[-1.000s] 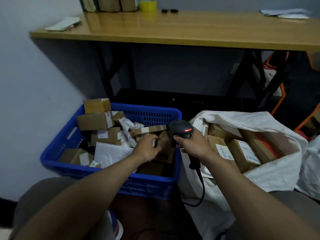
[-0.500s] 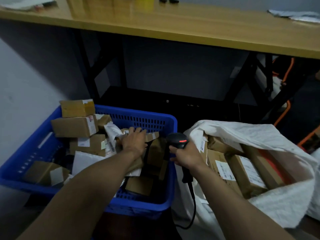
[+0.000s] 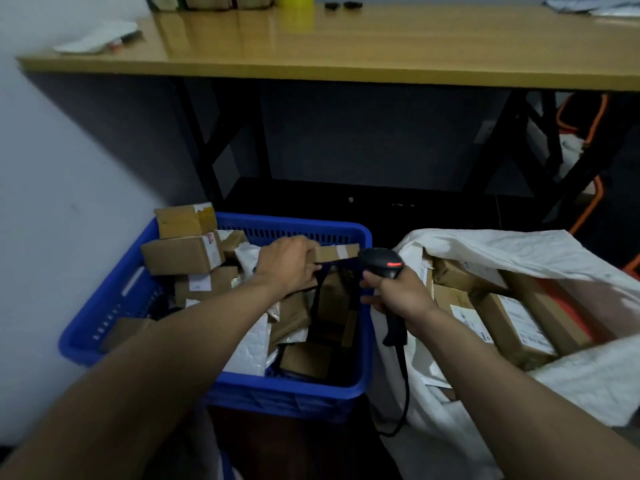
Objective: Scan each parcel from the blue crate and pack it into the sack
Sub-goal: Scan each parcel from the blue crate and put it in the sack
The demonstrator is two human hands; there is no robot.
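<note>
A blue crate [image 3: 104,317] on the floor holds several brown cardboard parcels and white mailers. My left hand [image 3: 287,265] grips a long flat cardboard parcel [image 3: 337,252] above the crate's far right corner. My right hand [image 3: 398,292] holds a black barcode scanner [image 3: 381,263] by its handle, red light lit, its head right beside the parcel's end. To the right stands an open white sack [image 3: 502,247] with several boxed parcels [image 3: 512,320] inside.
A wooden table [image 3: 381,43] with black legs stands behind the crate and sack, with papers, a yellow tape roll [image 3: 294,1] and small black items on top. A grey wall is at the left. The scanner's cable [image 3: 403,393] hangs between crate and sack.
My left hand has lifted the long flat parcel up from the pile toward the crate's far right corner. The scanner in my right hand stays near it.
</note>
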